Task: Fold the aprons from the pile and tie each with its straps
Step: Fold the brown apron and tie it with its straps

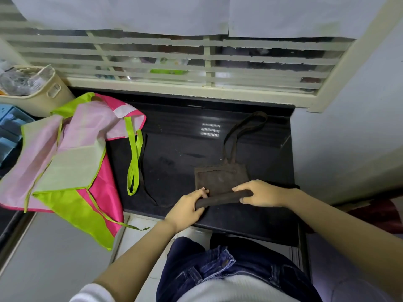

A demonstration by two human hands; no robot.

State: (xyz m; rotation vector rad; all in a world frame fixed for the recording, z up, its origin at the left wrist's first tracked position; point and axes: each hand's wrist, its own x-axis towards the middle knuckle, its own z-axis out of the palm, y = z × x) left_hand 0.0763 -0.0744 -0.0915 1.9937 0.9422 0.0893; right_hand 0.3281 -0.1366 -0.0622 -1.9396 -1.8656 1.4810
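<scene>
A dark brown apron (221, 177) lies on the black counter (178, 149), its near end rolled into a tight tube. My left hand (187, 207) grips the left end of the roll and my right hand (255, 194) grips the right end. The apron's neck loop (246, 127) stretches away toward the window. A thin dark strap (148, 192) trails off to the left on the counter. A pile of pink and lime-green aprons (72, 162) lies spread at the left, hanging partly over the counter's front edge.
A cream basket (43, 92) with clear plastic inside stands at the back left. Blue trays (11, 127) sit at the far left. A barred window (174, 62) runs behind the counter, and a white wall (349, 138) closes the right side.
</scene>
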